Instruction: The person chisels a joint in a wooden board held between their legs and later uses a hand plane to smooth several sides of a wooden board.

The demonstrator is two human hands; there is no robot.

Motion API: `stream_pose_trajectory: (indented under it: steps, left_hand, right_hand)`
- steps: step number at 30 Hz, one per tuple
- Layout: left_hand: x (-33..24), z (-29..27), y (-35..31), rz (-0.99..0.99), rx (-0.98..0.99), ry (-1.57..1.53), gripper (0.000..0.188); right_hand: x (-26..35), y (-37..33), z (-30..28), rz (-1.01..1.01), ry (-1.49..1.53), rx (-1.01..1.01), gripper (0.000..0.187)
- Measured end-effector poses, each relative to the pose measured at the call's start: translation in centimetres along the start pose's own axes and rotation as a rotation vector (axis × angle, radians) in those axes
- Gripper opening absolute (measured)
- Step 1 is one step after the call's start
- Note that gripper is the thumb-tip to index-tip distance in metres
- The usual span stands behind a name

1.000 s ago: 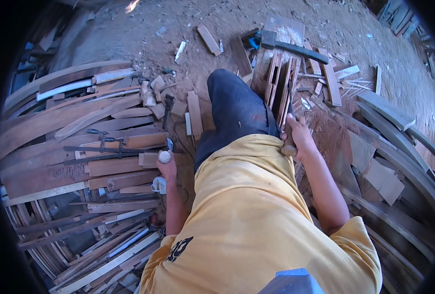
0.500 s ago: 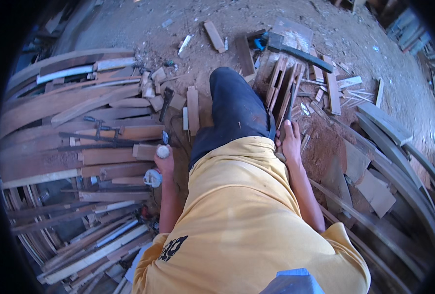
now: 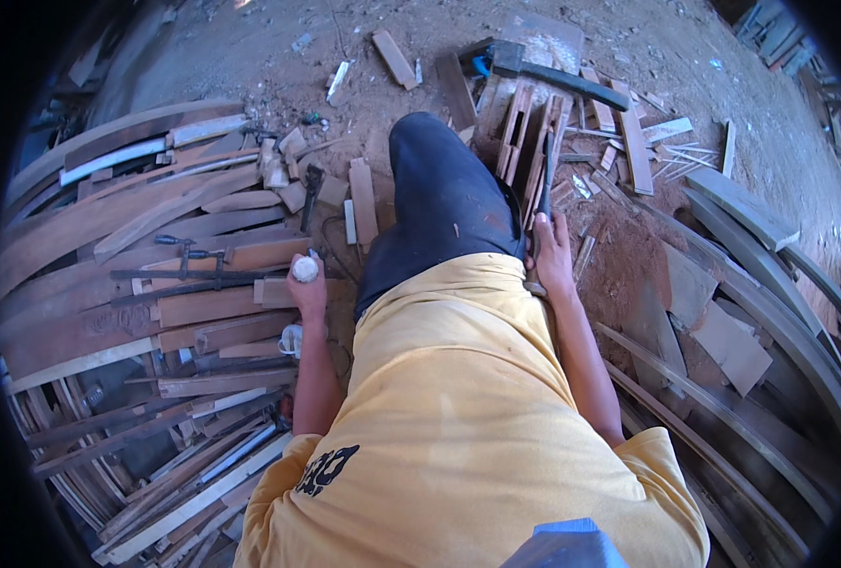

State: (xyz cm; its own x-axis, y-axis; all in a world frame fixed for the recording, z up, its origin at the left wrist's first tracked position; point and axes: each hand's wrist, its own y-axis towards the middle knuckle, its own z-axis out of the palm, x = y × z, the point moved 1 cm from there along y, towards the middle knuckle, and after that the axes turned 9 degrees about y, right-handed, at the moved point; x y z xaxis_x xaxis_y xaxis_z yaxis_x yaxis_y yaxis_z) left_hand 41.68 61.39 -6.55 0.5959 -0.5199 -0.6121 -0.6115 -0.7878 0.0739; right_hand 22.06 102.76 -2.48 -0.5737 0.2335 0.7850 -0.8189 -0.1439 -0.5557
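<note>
My left hand (image 3: 310, 295) is closed round a white, round-ended container (image 3: 304, 269), held up beside the stacked boards; its lower part is hidden in the fingers. By my right thigh, my right hand (image 3: 554, 257) grips the near end of a long, thin dark tool (image 3: 546, 175), whose kind I cannot make out. That tool points away from me, along a slotted wooden piece (image 3: 537, 168). A second slotted piece (image 3: 512, 142) lies to its left. Across their far ends rests a hammer (image 3: 572, 83) with a dark head and handle.
Stacked boards (image 3: 70, 256) fill the left side, with a clamp (image 3: 188, 260) on top. A white cup-like container (image 3: 290, 340) is partly behind my left wrist. Thin offcuts (image 3: 690, 161) and long curved boards (image 3: 771, 293) lie on the right. Dirt and sawdust cover the floor (image 3: 278, 57).
My left hand has moved slightly forward with the white container, and its wrist now covers more of the cup-like container. My right hand keeps hold of the dark tool. The whole view has shifted a little.
</note>
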Motion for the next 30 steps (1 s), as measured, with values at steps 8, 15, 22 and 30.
stream_pose_trajectory:
  steps: [8, 15, 22, 30]
  left_hand:
    - [-0.9, 2.0, 2.2, 0.198, 0.033, 0.045, 0.027]
    - [-1.8, 1.1, 2.5, 0.124, -0.003, -0.153, 0.026]
    - [1.1, -4.1, 1.2, -0.061, -0.079, -0.129, 0.03]
    - [1.9, -4.4, -2.0, -0.391, 0.029, 0.134, 0.066]
  right_hand:
    - [-0.2, 0.6, 0.5, -0.077, 0.014, -0.008, 0.025]
    - [12.9, 8.1, 16.2, -0.528, -0.145, 0.2, 0.033]
    - [15.0, 10.2, 16.6, -0.415, -0.324, 0.105, 0.047]
    - [10.8, 19.0, -0.3, -0.904, -1.068, -0.189, 0.024]
